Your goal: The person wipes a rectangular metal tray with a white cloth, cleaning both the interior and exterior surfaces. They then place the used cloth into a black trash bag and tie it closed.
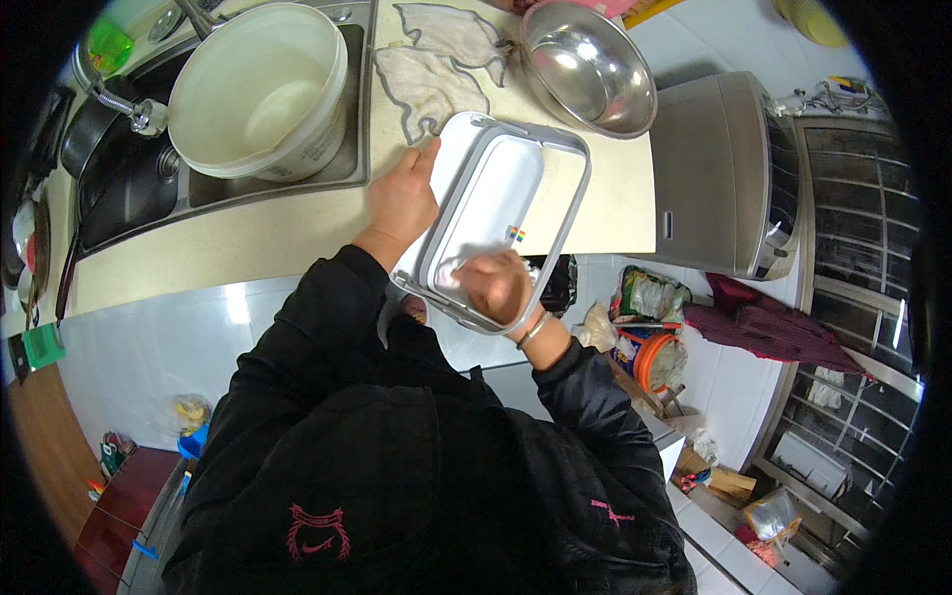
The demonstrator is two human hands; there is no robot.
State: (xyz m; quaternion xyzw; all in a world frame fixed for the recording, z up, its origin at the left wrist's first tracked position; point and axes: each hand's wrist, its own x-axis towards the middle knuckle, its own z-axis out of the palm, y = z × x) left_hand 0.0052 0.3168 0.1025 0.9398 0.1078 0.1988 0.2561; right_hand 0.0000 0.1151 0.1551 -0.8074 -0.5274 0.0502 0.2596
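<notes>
A white plastic box with a grey rim and a raised grey carrying handle (487, 186) is tilted at the counter's front edge. My left hand (409, 195) grips its left side, the index finger stretched along the wall. My right hand (497, 286), blurred, reaches through the handle's loop to the near end of the box; something whitish shows beside its fingers, but what it is cannot be told. A bracelet is on the right wrist. Beyond the box, two grey-edged cloths (435, 82) lie on the counter, with a stainless steel bowl (591, 71) to their right.
A large white plastic bucket (260, 89) stands in the double sink (364, 149) at the left, beside the faucet (149, 117). A grey appliance (699, 171) stands right of the counter. Bags and an orange bucket (654, 361) are on the floor at the right.
</notes>
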